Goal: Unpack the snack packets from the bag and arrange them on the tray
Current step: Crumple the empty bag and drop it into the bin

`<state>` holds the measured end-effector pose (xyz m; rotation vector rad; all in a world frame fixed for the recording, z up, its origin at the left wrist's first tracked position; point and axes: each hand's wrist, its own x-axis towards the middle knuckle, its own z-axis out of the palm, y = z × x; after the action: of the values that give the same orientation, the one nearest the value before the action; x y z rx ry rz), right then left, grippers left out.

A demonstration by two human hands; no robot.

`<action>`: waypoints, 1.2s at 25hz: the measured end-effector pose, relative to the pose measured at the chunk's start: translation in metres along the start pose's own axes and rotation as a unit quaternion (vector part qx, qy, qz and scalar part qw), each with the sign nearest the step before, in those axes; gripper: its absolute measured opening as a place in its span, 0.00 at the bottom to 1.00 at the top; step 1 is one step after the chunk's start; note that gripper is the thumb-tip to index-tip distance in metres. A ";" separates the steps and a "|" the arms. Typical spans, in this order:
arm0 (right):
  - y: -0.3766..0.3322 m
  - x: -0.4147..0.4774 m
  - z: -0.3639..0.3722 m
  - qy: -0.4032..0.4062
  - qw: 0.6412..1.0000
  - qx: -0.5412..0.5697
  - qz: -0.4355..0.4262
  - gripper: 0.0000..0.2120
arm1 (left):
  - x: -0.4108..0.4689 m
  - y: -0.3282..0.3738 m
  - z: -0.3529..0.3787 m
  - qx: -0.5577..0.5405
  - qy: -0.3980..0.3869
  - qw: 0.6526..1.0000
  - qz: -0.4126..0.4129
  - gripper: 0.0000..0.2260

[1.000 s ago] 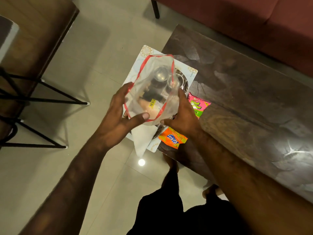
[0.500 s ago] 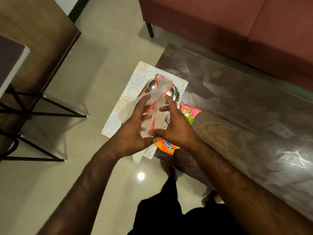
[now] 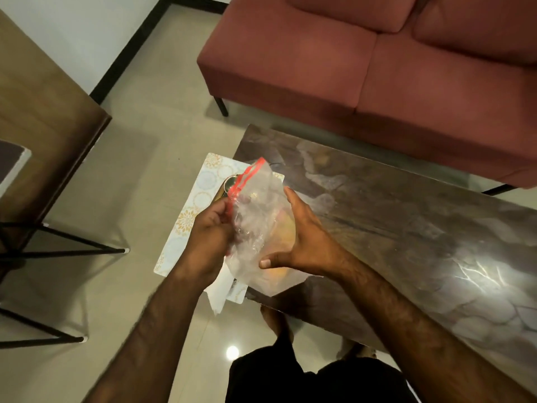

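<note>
A clear plastic bag point(image 3: 258, 216) with a red zip strip is held between both hands above the table's left end. My left hand point(image 3: 210, 231) grips the bag's left side just below the strip. My right hand point(image 3: 302, 239) presses flat against its right side, thumb under it. An orange snack packet point(image 3: 277, 273) shows dimly through the plastic, lying behind the bag. The white patterned tray point(image 3: 200, 196) sticks out over the table's left edge, with a metal vessel point(image 3: 231, 181) on it, mostly hidden by the bag.
The dark glossy wooden table point(image 3: 406, 228) stretches to the right. A red sofa point(image 3: 377, 68) stands behind it. A wooden table with black metal legs point(image 3: 58, 251) stands at the left. A white paper point(image 3: 220, 289) hangs off the tray's near edge.
The bag has gone from spread open to flattened and crumpled between my hands. The view has tilted up, showing more sofa. The pink packet is now hidden behind the bag and my right hand.
</note>
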<state>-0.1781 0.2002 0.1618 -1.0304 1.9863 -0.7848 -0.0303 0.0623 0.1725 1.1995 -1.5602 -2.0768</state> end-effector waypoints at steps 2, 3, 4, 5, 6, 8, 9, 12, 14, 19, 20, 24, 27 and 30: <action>-0.005 -0.007 -0.008 -0.019 1.000 0.010 -0.002 0.68 | 0.003 0.008 0.011 -0.113 -0.010 0.993 -0.037 0.30; -0.008 -0.010 -0.012 -0.025 1.000 0.016 -0.004 0.68 | 0.006 0.012 0.015 -0.166 -0.014 0.985 -0.050 0.31; -0.010 -0.014 -0.017 -0.030 0.999 0.025 -0.006 0.69 | 0.007 0.015 0.020 -0.216 -0.018 0.974 -0.060 0.32; -0.012 -0.017 -0.022 -0.032 0.999 0.036 -0.005 0.70 | 0.007 0.017 0.025 -0.261 -0.023 0.963 -0.069 0.31; -0.014 -0.018 -0.026 -0.031 0.998 0.048 0.000 0.71 | 0.007 0.019 0.030 -0.298 -0.027 0.951 -0.077 0.30; -0.020 -0.021 -0.032 -0.023 0.997 0.076 0.014 0.71 | 0.004 0.019 0.042 -0.336 -0.036 0.937 -0.094 0.27; -0.023 -0.023 -0.035 -0.014 0.996 0.087 0.017 0.70 | 0.003 0.018 0.050 -0.332 -0.039 0.937 -0.099 0.26; -0.026 -0.030 -0.042 0.033 0.996 0.079 0.019 0.59 | -0.001 0.017 0.075 -0.237 -0.028 0.968 -0.080 0.22; -0.021 -0.034 -0.052 0.067 0.996 0.064 0.011 0.45 | -0.002 0.017 0.084 -0.101 -0.017 0.994 -0.027 0.20; -0.008 -0.045 -0.076 0.129 0.989 0.074 0.026 0.20 | -0.005 0.029 0.088 0.125 -0.034 0.988 0.087 0.36; -0.007 -0.046 -0.081 0.134 0.987 0.080 0.028 0.17 | -0.005 0.032 0.086 0.147 -0.075 0.980 0.112 0.41; -0.003 -0.051 -0.100 0.151 0.978 0.136 0.046 0.17 | -0.005 0.039 0.092 0.303 -0.266 0.907 0.119 0.56; -0.009 -0.054 -0.105 0.181 0.972 0.142 0.042 0.17 | -0.009 0.033 0.115 0.392 -0.247 0.868 0.180 0.52; -0.013 -0.056 -0.110 0.204 0.964 0.167 0.028 0.13 | -0.011 0.029 0.133 0.238 -0.177 0.944 0.146 0.26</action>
<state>-0.2421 0.2611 0.2492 -0.6469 2.1063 -1.3322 -0.1299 0.1462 0.2128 0.6690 -2.3435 -1.8449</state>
